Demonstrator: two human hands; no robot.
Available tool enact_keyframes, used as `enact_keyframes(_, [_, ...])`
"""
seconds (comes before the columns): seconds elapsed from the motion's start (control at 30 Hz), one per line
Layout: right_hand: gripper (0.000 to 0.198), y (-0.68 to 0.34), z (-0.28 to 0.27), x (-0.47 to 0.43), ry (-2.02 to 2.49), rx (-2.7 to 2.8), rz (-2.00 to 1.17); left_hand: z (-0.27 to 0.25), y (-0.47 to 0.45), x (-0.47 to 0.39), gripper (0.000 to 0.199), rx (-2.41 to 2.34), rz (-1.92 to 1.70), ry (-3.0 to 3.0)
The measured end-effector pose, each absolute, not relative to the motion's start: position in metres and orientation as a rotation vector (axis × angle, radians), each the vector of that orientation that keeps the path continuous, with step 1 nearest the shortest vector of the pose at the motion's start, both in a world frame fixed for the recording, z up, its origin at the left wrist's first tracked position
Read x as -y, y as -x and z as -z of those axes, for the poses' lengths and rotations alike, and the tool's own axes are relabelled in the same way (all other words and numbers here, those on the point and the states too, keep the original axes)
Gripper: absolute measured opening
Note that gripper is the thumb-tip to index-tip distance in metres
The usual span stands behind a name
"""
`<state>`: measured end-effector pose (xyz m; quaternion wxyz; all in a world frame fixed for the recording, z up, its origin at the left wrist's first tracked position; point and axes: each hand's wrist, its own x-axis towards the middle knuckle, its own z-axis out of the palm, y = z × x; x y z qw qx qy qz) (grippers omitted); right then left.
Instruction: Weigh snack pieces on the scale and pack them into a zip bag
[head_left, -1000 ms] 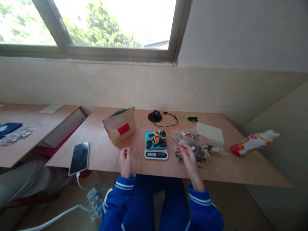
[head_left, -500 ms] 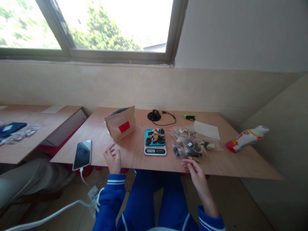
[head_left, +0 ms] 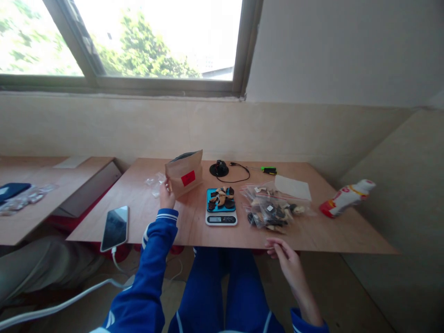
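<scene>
My left hand (head_left: 167, 196) grips the left edge of a brown paper bag (head_left: 178, 180), which stands upright with a red label and an open top. Beside the bag, a kitchen scale (head_left: 210, 216) with a blue platform carries several dark and pale dried slices (head_left: 221, 199). My right hand (head_left: 283, 253) hovers at the table's front edge, holding nothing, its fingers loosely extended and a little apart. Just beyond it lies a pile of clear zip bags (head_left: 270, 208) filled with similar dried pieces; the hand is apart from them.
A phone (head_left: 115, 226) on a charging cable lies at left, crumpled clear plastic (head_left: 154, 184) behind it. Toward the wall are a black round stand (head_left: 219, 169) with a cable and green-black tools (head_left: 268, 170). White paper (head_left: 293, 187) and a bottle (head_left: 347, 199) are at right. Another person's leg (head_left: 52, 266) shows at left.
My left hand has reached forward and taken hold of the paper bag, which has shifted right, closer to the scale, uncovering the crumpled plastic. My right hand has drawn back slightly from the zip bags.
</scene>
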<state>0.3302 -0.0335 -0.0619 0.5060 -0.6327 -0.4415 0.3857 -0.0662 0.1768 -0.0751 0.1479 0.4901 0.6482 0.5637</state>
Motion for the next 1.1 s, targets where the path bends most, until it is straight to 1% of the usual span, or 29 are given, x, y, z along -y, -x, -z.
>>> enact_keyframes(0.1, [0.046,-0.332,0.063,0.031,1.54,1.065,-0.938,0.077,0.084,-0.178,0.052,-2.102,-1.508,-1.314])
enact_keyframes(0.2, [0.047,-0.33,0.064,0.03,1.555,1.073,-0.935,0.079,0.099,-0.18,0.052,-2.255,-1.315,-1.298])
enact_keyframes(0.27, [0.046,-0.327,0.066,0.03,1.56,1.082,-0.938,0.081,0.103,-0.181,0.042,-2.297,-1.163,-1.333])
enact_keyframes(0.4, [0.046,-0.324,0.069,0.035,1.557,1.104,-0.953,0.08,0.103,-0.179,0.009,-2.383,-0.944,-1.388])
enact_keyframes(0.47, [0.045,-0.323,0.07,0.038,1.548,1.117,-0.956,0.076,0.103,-0.176,0.004,-2.44,-0.891,-1.381])
enact_keyframes(0.57, [0.043,-0.318,0.068,0.042,1.512,1.132,-0.981,0.063,0.1,-0.164,0.006,-2.536,-0.89,-1.334])
enact_keyframes(0.63, [0.042,-0.31,0.062,0.04,1.46,1.133,-1.027,0.055,0.092,-0.148,0.015,-2.609,-0.944,-1.309])
enact_keyframes(0.73, [0.042,-0.286,0.045,0.028,1.341,1.119,-1.096,0.05,0.064,-0.107,0.029,-2.659,-1.122,-1.353])
enact_keyframes(0.8, [0.043,-0.263,0.029,0.014,1.241,1.103,-1.121,0.055,0.036,-0.071,0.027,-2.424,-1.444,-1.577])
enact_keyframes(0.83, [0.044,-0.251,0.021,0.006,1.183,1.096,-1.142,0.059,0.021,-0.052,0.024,-2.214,-1.507,-1.738])
enact_keyframes(0.93, [0.05,-0.213,0.006,-0.015,1.079,1.046,-1.248,0.069,-0.021,-0.006,0.02,-1.598,-1.423,-2.015])
enact_keyframes(1.0, [0.051,-0.194,0.005,-0.024,1.047,1.032,-1.327,0.07,-0.042,0.012,0.017,-1.419,-1.416,-1.926])
enact_keyframes(1.1, [0.046,-0.178,0.013,-0.024,0.966,1.055,-1.374,0.064,-0.061,0.024,0.014,-1.288,-1.395,-1.74])
